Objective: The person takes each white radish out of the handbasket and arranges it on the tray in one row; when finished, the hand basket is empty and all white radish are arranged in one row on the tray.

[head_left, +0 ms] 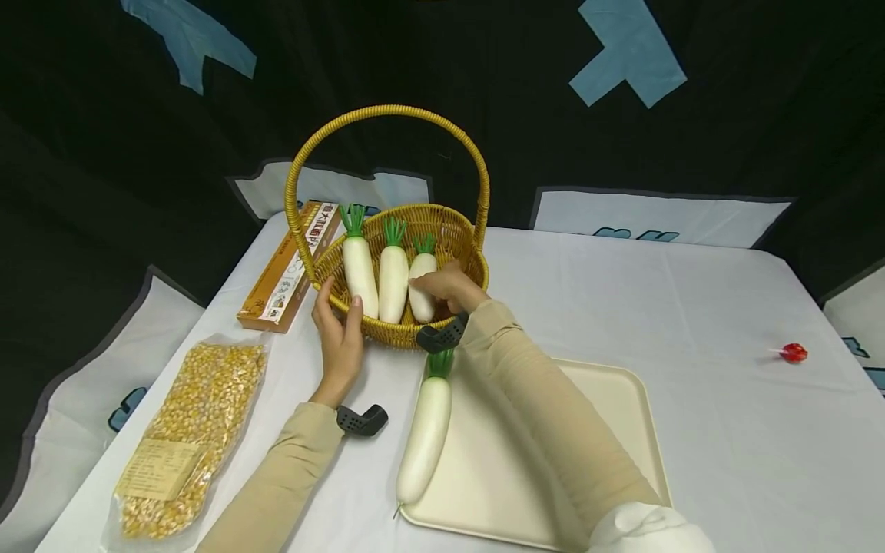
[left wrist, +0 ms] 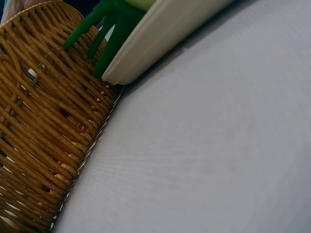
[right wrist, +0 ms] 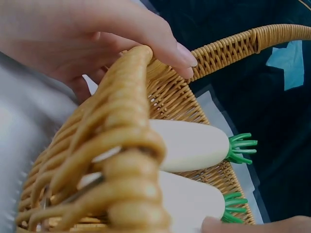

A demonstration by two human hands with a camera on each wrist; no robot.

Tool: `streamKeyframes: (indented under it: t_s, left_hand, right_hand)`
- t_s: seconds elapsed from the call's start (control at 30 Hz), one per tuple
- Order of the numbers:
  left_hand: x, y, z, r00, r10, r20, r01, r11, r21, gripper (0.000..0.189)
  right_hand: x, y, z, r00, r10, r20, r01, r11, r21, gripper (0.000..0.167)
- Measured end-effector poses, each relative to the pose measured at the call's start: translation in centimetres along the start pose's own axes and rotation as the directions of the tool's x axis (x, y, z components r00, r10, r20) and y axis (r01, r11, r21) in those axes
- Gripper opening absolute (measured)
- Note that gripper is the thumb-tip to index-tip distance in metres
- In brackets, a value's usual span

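A yellow wicker basket [head_left: 390, 335] with a tall arched handle stands on the table. Leaning side by side inside it are three white radishes with green tops: a left one [head_left: 359, 276], a middle one [head_left: 392, 286] and a right one [head_left: 422, 296]. My left hand [head_left: 339, 342] grips the basket's front left rim, also seen in the right wrist view, where the left hand [right wrist: 126, 34] has its fingers over the rim. Reaching into the basket, my right hand [head_left: 452, 286] holds the right radish, fingers across its upper body. The left wrist view shows the woven side [left wrist: 48, 111].
A cream tray [head_left: 505, 453] lies before the basket, a longer white radish [head_left: 425, 442] along its left edge. To the left are a bag of corn kernels [head_left: 200, 430] and an orange-brown box [head_left: 286, 269]. A red lollipop [head_left: 793, 352] lies far right.
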State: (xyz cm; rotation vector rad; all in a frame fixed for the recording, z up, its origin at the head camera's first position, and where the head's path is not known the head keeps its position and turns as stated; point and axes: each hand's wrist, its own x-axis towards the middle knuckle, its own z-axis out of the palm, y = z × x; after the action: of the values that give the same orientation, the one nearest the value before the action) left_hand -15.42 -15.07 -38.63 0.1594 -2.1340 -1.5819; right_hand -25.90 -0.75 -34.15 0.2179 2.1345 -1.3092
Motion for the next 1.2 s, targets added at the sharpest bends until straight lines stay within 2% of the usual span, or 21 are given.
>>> streamKeyframes:
  t_s: [0.07, 0.33, 0.5, 0.67, 0.83, 1.07, 1.2]
  left_hand:
    - [0.0, 0.0, 0.0, 1.000, -0.001, 0.000, 0.001, 1.000, -0.001, 0.053]
    - [-0.1, -0.2, 0.0, 1.000, 0.007, -0.007, -0.007, 1.000, -0.003, 0.053]
    - [0.0, -0.2, 0.0, 1.000, 0.004, -0.006, -0.004, 1.000, -0.006, 0.053]
    - [-0.1, -0.2, 0.1, 1.000, -0.009, 0.000, 0.009, 1.000, -0.001, 0.054]
    - [0.0, -0.3, 0.1, 1.000, -0.008, 0.000, 0.008, 1.000, 0.004, 0.054]
    - [1.1, -3.8, 0.3, 1.000, 0.005, -0.014, -0.005, 1.000, 0.027, 0.055]
    - [1.2, -4.2, 0.4, 1.000, 0.015, -0.019, -0.014, 0.999, 0.029, 0.055]
  right_hand:
    - [0.0, 0.0, -0.1, 1.000, -0.013, 0.006, 0.013, 1.000, 0.006, 0.092]
    - [0.3, 0.4, 0.2, 0.991, -0.132, 0.027, 0.125, 0.977, 0.174, 0.091]
    - [0.3, 0.6, 0.3, 0.974, -0.218, 0.055, 0.202, 0.956, 0.211, 0.076]
    - [0.1, 0.9, 0.2, 0.950, -0.290, 0.119, 0.258, 0.939, 0.227, 0.057]
    - [-0.2, 1.0, 0.1, 0.924, -0.345, 0.165, 0.297, 0.920, 0.256, 0.053]
    - [-0.5, 1.0, 0.0, 0.883, -0.424, 0.202, 0.345, 0.878, 0.333, 0.052]
    - [-0.8, 1.3, -0.2, 0.846, -0.493, 0.201, 0.398, 0.836, 0.377, 0.053]
